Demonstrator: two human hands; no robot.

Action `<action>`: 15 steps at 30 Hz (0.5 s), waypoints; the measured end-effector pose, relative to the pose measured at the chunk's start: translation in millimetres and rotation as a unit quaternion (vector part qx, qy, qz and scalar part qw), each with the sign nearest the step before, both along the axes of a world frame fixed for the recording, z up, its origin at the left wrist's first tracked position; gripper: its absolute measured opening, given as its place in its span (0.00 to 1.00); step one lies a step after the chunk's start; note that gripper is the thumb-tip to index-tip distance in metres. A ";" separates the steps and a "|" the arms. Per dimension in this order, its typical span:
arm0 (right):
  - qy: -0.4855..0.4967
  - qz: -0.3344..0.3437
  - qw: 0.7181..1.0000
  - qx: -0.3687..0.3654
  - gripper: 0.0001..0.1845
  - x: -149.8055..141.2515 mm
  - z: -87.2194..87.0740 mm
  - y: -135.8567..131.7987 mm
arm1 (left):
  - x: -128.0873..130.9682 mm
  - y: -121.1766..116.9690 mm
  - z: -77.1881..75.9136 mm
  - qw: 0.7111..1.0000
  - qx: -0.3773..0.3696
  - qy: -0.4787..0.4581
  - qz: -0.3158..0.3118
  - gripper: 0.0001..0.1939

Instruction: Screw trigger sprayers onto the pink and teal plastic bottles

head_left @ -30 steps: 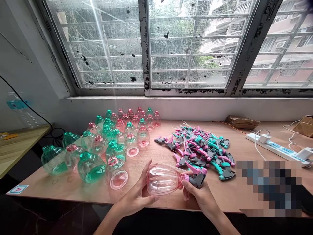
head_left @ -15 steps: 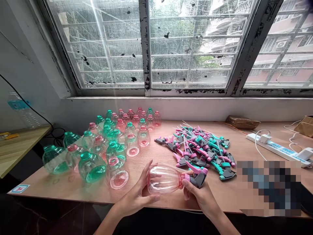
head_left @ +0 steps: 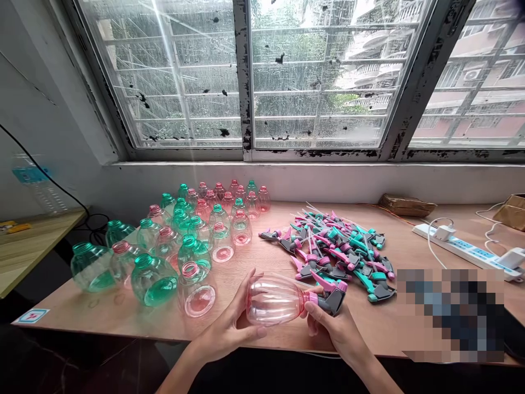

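A clear pink spray bottle [head_left: 274,301] lies on its side in the air near the table's front edge, its base toward the left. My left hand [head_left: 235,317] is wrapped round the base end, thumb below and fingers behind. At the neck, my right hand [head_left: 328,323] pinches the pink collar of the trigger sprayer [head_left: 334,298], which is grey with a pink lever and sits on the bottle's mouth. Behind my right hand lies a heap of pink, green and grey trigger sprayers [head_left: 336,251]. Left of my left hand stands an open pink bottle [head_left: 199,293].
Several open green and pink bottles [head_left: 156,279] fill the table's left side back to the wall. A white power strip [head_left: 467,251] with plugs and cables lies at right, behind a blurred-out patch [head_left: 451,317]. A brown package [head_left: 408,205] rests by the wall.
The bottle and both hands have barely moved, with only a very slight shift to the left. The hold on the bottle and sprayer is the same.
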State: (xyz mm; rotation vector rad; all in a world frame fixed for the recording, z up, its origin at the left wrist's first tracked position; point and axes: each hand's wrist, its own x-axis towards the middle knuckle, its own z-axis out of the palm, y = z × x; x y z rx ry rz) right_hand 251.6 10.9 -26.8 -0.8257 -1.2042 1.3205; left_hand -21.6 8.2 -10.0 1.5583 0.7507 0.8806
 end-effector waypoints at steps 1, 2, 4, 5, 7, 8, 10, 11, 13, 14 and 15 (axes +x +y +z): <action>0.002 -0.001 1.000 0.002 0.17 0.2 -0.8 0.4 | 0.1 -0.1 0.0 1.000 0.008 0.002 0.001 0.52; 0.004 -0.001 1.000 0.003 0.17 0.3 -1.8 0.8 | 0.1 -0.1 -0.3 1.000 0.016 0.005 0.001 0.53; 0.006 0.003 1.000 0.004 0.16 0.4 -3.7 1.3 | 0.0 -0.1 -0.9 0.999 0.030 0.011 0.002 0.53; 0.007 0.005 1.000 0.003 0.16 0.4 -4.5 1.4 | -0.1 0.0 -1.2 0.999 0.034 0.015 0.003 0.53; 0.010 0.008 1.000 0.003 0.15 0.2 -5.3 1.5 | -0.5 0.3 -1.3 0.999 0.030 0.021 0.004 0.55; 0.012 0.008 1.000 0.003 0.15 0.0 -5.4 1.5 | -0.8 0.5 -1.1 1.000 0.022 0.021 0.005 0.55; 0.013 0.010 1.000 0.003 0.15 -0.2 -4.8 1.4 | -1.1 1.1 -0.4 1.000 0.001 0.014 0.002 0.53; 0.012 0.011 1.000 0.002 0.15 -0.3 -4.3 1.4 | -1.2 1.4 -0.1 1.000 -0.007 0.008 -0.001 0.51; 0.011 0.009 1.000 0.000 0.15 -0.3 -3.2 1.4 | -1.1 1.9 0.2 1.000 -0.012 0.002 -0.009 0.48; 0.010 0.007 1.000 0.000 0.15 -0.1 -2.8 1.4 | -1.0 2.1 0.2 1.000 -0.011 0.000 -0.012 0.48; 0.010 0.006 1.000 0.001 0.16 0.0 -2.4 1.4 | -0.8 2.2 0.0 1.000 -0.009 0.000 -0.012 0.49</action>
